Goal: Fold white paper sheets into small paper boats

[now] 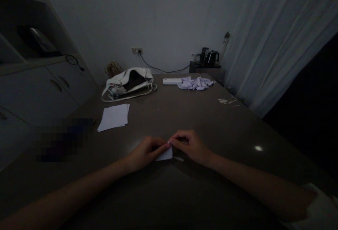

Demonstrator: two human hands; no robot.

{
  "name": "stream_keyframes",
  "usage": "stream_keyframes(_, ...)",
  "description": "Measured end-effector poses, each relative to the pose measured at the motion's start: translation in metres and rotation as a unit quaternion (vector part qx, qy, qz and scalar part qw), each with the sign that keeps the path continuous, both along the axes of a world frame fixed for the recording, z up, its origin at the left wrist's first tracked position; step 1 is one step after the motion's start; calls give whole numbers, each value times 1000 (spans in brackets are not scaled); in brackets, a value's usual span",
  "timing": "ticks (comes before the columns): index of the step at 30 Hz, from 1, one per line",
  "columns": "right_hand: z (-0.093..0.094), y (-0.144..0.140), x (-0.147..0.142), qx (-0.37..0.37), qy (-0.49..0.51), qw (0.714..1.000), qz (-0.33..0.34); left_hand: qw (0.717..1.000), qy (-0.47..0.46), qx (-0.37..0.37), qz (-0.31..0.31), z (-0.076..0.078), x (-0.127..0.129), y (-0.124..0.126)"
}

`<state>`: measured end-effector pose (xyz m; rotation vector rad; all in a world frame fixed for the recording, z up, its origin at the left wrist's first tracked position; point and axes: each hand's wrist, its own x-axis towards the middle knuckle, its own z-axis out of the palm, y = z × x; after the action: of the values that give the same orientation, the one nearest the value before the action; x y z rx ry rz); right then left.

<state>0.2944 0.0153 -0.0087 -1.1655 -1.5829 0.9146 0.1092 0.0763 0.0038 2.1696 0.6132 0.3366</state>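
Note:
A small folded piece of white paper (166,155) lies on the dark table (185,117) just in front of me. My left hand (146,151) pinches its left side, fingertips pressed on the top edge. From the right, my right hand (190,145) meets it, fingertips touching the same top corner of the paper. Both hands rest on the tabletop, fingers curled over the paper.
A stack of white paper sheets (114,116) lies to the left. At the far side sit a white handbag (128,83), a white flat device (172,81) and a pile of folded paper pieces (195,83). Cabinets stand left, a curtain right, a kettle (212,57) behind.

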Motion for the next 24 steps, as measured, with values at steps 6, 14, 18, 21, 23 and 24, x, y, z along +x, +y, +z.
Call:
stream_keyframes(6,0,-1,-3,3,9,1000,-18,1000,4,-20,5,-3,-1,-2)
stream_keyframes(14,-3,2,1,-12,63,997,-31,994,8,-109,-17,-1,0,0)
stream_keyframes(18,-5,5,1,-16,72,997,-34,992,4,-122,-18,-1,-1,0)
stream_keyframes(21,-5,6,2,-22,80,996,-30,993,9,-120,-17,0,-1,0)
stream_keyframes(23,-5,7,2,-26,90,995,-35,992,9,-126,-22,1,0,0)
stream_keyframes(24,-5,7,3,-27,97,994,-40,991,6,-134,-23,1,1,1)
